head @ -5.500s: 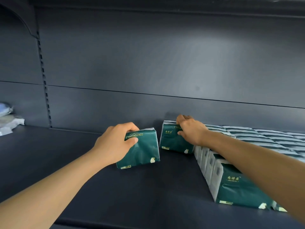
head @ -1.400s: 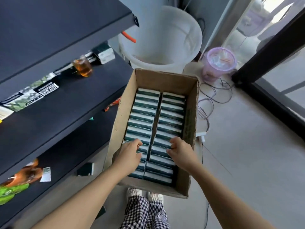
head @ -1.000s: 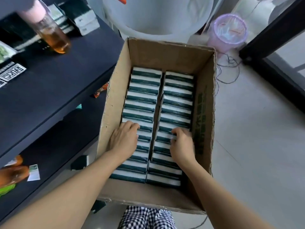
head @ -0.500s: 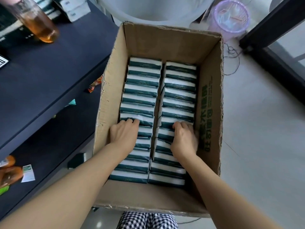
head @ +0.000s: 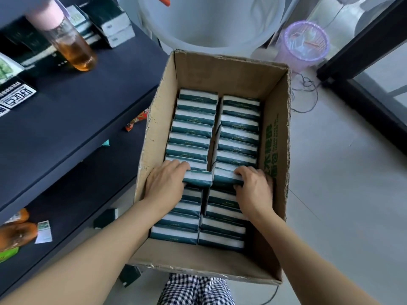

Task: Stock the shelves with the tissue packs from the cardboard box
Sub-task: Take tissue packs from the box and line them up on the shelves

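A: Head view, stock entry. Cardboard box (head: 276,119) on the floor at centre; tissue packs (head: 193,126) in two columns, nearly full. Little of the task looks done; almost all remains.

B: Hands?

A: Left hand (head: 164,186), at 9 o'clock of the raised left-column pack (head: 198,178), fingers curled over its top, closed on it. Right hand (head: 255,190) likewise clamped on the right-column pack (head: 226,178), at 3 o'clock.

B: Surroundings?

A: Dark shelves (head: 72,128) at 9 o'clock, bearing a bottle (head: 70,44) of amber liquid and small cartons. White tub (head: 211,20) at 12, lilac bin (head: 305,44) at 1. Box walls hem the lift; shelf edge stands close.
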